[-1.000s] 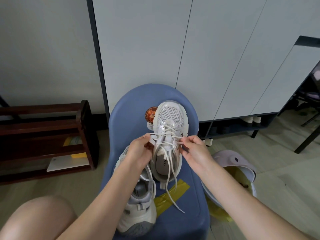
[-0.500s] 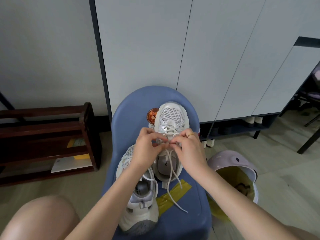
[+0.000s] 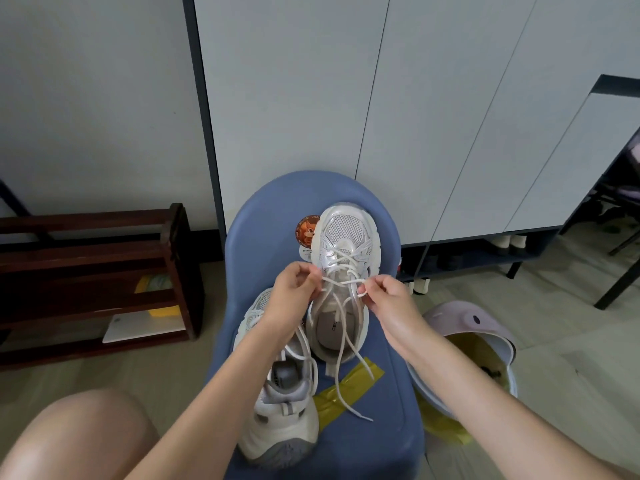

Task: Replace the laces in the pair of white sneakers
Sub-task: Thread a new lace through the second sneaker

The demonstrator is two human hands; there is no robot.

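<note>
Surface: a blue chair (image 3: pixel 277 216) carried both sneakers.
Grip: our left hand (image 3: pixel 294 289) and right hand (image 3: pixel 388 299) each pinched the lace (image 3: pixel 341 282), stretched between them.
Progress: the far sneaker (image 3: pixel 346 244) looked laced, its ends loose; the near sneaker (image 3: pixel 280 403) we judged not yet finished.

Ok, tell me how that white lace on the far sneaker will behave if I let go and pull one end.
The lace is probably floppy: its loose ends drape in curves over the far sneaker onto the blue chair. It likely weighs almost nothing, so the left hand and right hand need only pinch it. Pulled, it may slide through the eyelets rather than drag the shoe.
</note>
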